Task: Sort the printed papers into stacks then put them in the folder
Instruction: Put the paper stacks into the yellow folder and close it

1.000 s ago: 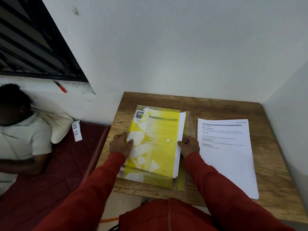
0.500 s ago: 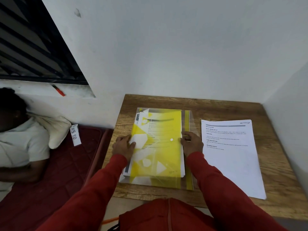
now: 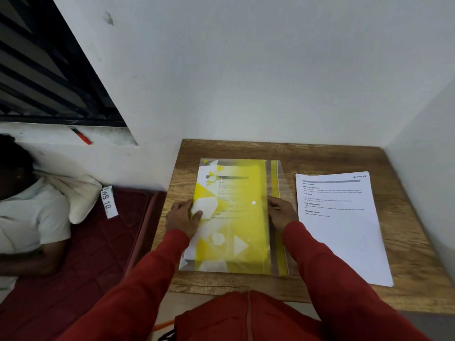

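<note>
Folder [image 3: 231, 217]: yellow, see-through plastic with white geometric shapes and a white snap dot; lies flat on the counter [image 3: 406, 254] between the two hands, long side running away from the person. Printed papers [image 3: 204, 183]: one stack inside the folder, text showing through the cover, white edge visible along the side by the left hand. Left hand [image 3: 183, 217]: rests on the folder's left edge at mid-length, fingers laid over the cover and loosely bent; whether they pinch the edge cannot be told. Right hand [image 3: 282, 214]: at the folder's right edge at mid-length, fingers bent against the clear margin strip; grip on the edge cannot be told. Both arms in red sleeves [image 3: 320, 279], reaching forward from the bottom of the view. Loose stack of paper [image 3: 344, 230]: white printed sheets, flat on the counter just beyond the right hand, apart from the folder, top sheet with headings and short text lines, too small to read. Counter: wood-grain top, set into a corner of white walls beyond both hands. Mattress [image 3: 81, 254]: dark red, on the far side of the left hand, beside the counter. Second person [image 3: 27, 217]: lying on the mattress in a light shirt, next to a pillow [image 3: 78, 195]. Label [image 3: 108, 201]: white tag reading "WS 10", by the pillow. Window [image 3: 44, 70]: dark bars, high beyond the left hand; red marker-like item [image 3: 82, 137] on its sill.
</note>
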A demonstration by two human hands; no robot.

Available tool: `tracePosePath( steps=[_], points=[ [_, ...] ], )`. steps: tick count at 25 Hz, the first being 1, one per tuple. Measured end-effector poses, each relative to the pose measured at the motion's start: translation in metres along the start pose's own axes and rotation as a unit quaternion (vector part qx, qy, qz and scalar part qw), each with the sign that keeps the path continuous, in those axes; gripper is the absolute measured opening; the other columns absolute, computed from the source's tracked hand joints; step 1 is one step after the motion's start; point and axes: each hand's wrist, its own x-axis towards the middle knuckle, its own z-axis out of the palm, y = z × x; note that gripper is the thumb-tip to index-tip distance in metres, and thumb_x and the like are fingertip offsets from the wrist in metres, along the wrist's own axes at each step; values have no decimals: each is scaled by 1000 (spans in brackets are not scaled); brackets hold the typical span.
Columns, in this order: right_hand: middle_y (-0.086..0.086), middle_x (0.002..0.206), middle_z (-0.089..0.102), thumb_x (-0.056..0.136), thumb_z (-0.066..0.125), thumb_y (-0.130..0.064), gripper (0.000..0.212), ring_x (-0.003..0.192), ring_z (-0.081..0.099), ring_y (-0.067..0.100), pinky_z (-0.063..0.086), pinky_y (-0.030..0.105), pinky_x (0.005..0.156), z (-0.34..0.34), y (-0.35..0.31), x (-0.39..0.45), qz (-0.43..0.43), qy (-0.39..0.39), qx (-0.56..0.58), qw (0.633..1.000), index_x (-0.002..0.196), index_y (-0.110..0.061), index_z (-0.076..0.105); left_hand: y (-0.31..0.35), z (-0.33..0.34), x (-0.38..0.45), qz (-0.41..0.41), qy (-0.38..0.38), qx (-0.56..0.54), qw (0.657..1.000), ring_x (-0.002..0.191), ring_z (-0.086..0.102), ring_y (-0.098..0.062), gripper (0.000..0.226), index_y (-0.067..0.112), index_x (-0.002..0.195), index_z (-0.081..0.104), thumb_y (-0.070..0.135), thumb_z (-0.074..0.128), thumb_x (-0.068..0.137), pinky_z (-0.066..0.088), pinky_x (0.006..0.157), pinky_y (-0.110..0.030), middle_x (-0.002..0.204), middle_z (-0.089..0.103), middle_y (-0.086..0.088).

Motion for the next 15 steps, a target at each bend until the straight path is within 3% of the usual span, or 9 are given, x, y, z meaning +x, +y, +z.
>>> tracePosePath(
  steps=[2,5,8,11,13,15],
  points=[
    [-4,113,62,96,54,-9,30,102,56,12,43,23,89,-13,5,2,6,24,-45,999,122,-16,67,3,-1,-4,-4,-1,12,1000,119,47,-42,62,20,140,48,38,67,85,40,102,-49,133,43,-17],
    [7,100,66,90,63,-11,27,93,60,23,48,32,92,-50,19,-1,-2,181,-78,980,115,-19,69,20,-3,-18,5,29,63,998,124,36,-40,64,28,143,39,38,65,86,33,102,-52,141,33,-12],
    [18,112,59,87,69,-18,39,108,54,34,43,41,94,-102,36,-8,47,302,-153,940,125,-17,60,58,6,-37,134,65,96,984,129,31,-34,58,30,142,42,49,54,88,32,101,-52,148,30,-4],
    [20,139,39,84,71,-34,63,126,36,44,33,57,103,-137,51,-17,178,304,-244,904,138,-20,42,104,36,-52,218,3,142,966,145,12,-33,71,35,148,28,70,25,87,26,109,-53,161,11,-4],
    [17,145,29,82,70,-42,72,129,30,43,26,59,105,-149,64,-24,214,288,-260,896,141,-20,35,126,60,-60,195,-64,176,963,148,-6,-33,78,37,152,11,76,20,86,13,114,-54,162,-10,-2],
    [15,145,27,81,69,-45,77,130,28,42,23,60,105,-157,73,-28,218,283,-251,900,143,-21,31,136,76,-67,156,-109,196,962,147,-16,-34,81,34,153,4,76,24,87,4,116,-54,161,-19,-4]
  ],
)
